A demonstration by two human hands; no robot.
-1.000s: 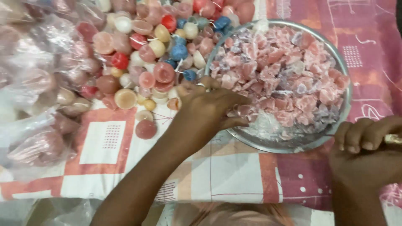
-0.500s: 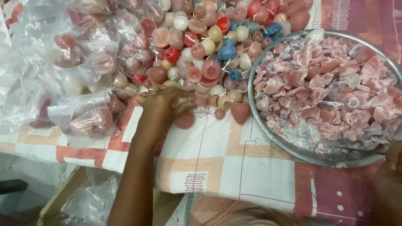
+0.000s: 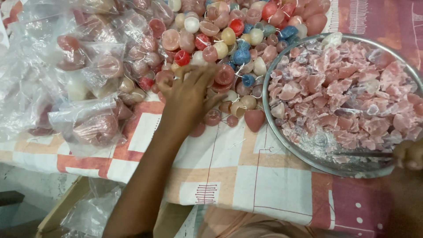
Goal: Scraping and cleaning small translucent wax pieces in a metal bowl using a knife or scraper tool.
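Note:
My left hand [image 3: 188, 94] reaches into a heap of small round candles [image 3: 229, 39] in pink, red, cream and blue, its fingers spread over them. I cannot tell if it grips one. A heart-shaped pink candle [image 3: 254, 120] lies at the heap's near edge. My right hand [image 3: 409, 154] shows only at the right edge, fingers curled, beside the rim of a round metal tray [image 3: 308, 156] heaped with broken pink wax chunks [image 3: 348, 92].
Clear plastic bags [image 3: 88, 119] holding pink candles are piled at the left. Everything rests on a checked cloth of orange, white and magenta [image 3: 246, 176]. Below its front edge lie a wooden board and crumpled plastic [image 3: 88, 211].
My left hand moved left from the tray's rim into the candle heap. The view shifted left, so the tray now sits at the right and my right hand is nearly out of sight.

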